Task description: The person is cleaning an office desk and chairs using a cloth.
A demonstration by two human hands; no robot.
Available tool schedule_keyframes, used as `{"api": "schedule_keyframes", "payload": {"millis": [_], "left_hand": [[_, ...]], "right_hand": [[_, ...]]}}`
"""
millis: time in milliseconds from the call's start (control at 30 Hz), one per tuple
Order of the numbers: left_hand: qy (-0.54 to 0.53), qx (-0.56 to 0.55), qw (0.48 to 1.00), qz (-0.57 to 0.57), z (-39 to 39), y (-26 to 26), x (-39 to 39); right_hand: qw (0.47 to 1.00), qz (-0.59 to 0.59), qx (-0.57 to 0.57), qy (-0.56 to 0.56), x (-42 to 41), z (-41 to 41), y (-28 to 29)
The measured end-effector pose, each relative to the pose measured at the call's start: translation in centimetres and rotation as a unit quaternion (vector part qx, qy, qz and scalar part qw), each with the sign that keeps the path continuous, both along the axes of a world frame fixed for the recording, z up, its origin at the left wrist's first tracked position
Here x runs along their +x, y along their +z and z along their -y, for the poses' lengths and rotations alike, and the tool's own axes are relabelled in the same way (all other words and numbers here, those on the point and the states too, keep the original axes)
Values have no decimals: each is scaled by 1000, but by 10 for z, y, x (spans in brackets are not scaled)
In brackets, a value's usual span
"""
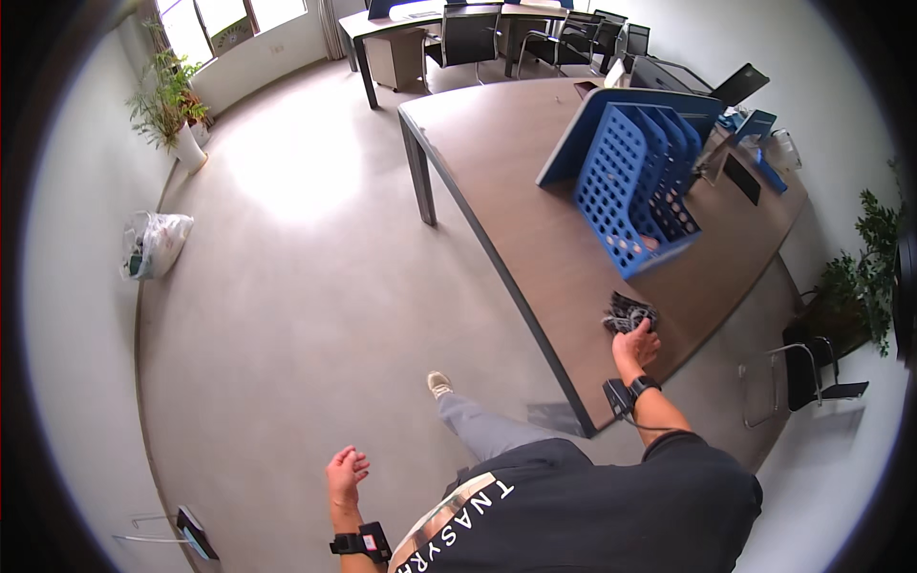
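Observation:
My right hand grips a dark, crumpled bundle with grey strands, perhaps cloth or cords, over the near part of the wooden-topped desk. Just beyond the bundle stands a blue plastic file rack with round holes, close to a blue desk divider. Small pinkish things lie in the rack's bottom. My left hand hangs over the floor at the lower left, fingers loosely curled and holding nothing visible. Each wrist bears a black strap with a small box.
A keyboard-like dark slab and other items lie on the desk's far right. Black chairs stand by another desk at the back. Along the left wall are a white plastic bag and a potted plant. Another chair stands at right.

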State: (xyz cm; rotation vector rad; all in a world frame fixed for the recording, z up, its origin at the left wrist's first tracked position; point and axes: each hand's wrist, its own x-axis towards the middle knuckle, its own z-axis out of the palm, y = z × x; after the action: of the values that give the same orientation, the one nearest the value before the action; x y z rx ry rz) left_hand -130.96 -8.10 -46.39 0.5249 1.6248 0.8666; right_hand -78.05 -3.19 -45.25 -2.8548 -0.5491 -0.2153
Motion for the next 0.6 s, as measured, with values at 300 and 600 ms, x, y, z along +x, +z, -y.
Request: {"api": "schedule_keyframes", "payload": {"millis": [300,600], "left_hand": [[-11,-105,994,-18,-113,-64,-95],[-13,-89,996,14,-302,-72,-181]], "right_hand": [[990,-18,84,113,-97,-198,-8],[971,-11,111,212,-159,-438,-21]]}}
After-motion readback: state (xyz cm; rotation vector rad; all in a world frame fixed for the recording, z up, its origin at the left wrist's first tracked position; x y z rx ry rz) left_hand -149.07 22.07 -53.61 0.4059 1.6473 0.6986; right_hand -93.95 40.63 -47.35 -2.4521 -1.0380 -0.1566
